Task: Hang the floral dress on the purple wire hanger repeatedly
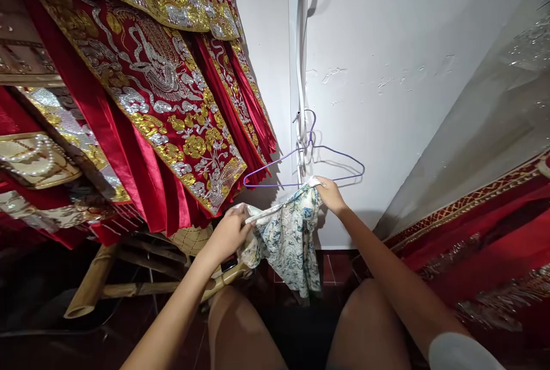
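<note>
Between my hands hangs a white garment with a blue and green floral print, its upper edge stretched taut. My left hand is closed round one end of that edge, and my right hand pinches the other end, a little higher. Just above the cloth, a purple hanger hangs by its hook at the wall, with nothing on it. Its lower bar passes behind or close to my right hand; I cannot tell whether they touch. The garment's exact kind is unclear.
Red skirts with gold and silver embroidery hang at the left. A bamboo frame stands below them, and a pearl-trimmed bag is at the far left. White cables run down the white wall. Red trimmed fabric is at the right.
</note>
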Available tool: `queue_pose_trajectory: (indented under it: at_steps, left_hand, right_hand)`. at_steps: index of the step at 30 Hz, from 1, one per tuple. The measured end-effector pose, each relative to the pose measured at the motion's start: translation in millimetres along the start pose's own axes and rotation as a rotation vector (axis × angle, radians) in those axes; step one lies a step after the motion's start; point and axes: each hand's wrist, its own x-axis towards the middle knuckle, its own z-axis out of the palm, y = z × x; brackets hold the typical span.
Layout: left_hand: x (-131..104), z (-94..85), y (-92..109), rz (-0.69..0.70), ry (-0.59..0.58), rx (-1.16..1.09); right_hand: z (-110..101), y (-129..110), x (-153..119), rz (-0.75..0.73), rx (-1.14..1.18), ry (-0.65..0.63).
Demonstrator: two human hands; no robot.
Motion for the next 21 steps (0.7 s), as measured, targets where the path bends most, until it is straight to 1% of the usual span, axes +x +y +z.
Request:
queue_pose_trajectory:
  at_steps: [2, 5, 8, 11, 13, 14, 16, 18, 20, 21]
  left_hand:
    - [10, -3.3, 5, 0.026, 0.006, 0.004]
    - [31, -11.0, 17, 0.068, -0.035, 0.146]
    - [56, -13.8, 32, 0.106, 0.016, 0.241]
    - [79, -5.7, 51, 0.147, 0.104, 0.257]
    - [91, 4.5, 65, 0.151, 0.127, 0.270]
    - [96, 9.9, 71, 0.137, 0.107, 0.288]
    - [103, 19.3, 81, 0.072, 0.022, 0.338]
    - [106, 24.8, 84, 0.000, -0.046, 0.383]
    - [105, 26.6, 81, -0.018, -0.049, 0.390]
    - [103, 26.4, 78, 0.003, -0.031, 0.376]
  right_hand:
    - [-13, 2, -13, -0.001, -0.012, 0.037]
    - [-36, -5, -30, -0.006, -0.043, 0.041]
    - [-50, -20, -40, 0.034, -0.081, 0.056]
    - [-50, -31, -47, 0.077, -0.072, 0.058]
    - [-44, -35, -52, 0.039, -0.039, 0.014]
    - [-40, -35, -55, 0.007, -0.025, -0.009]
    - [-34, -36, -61, -0.044, -0.017, -0.034]
    - [-31, -36, -67, -0.055, -0.038, -0.038]
    - [-31, -39, -71, -0.062, -0.060, -0.055]
    - [-33, -41, -72, -0.072, -0.063, -0.079]
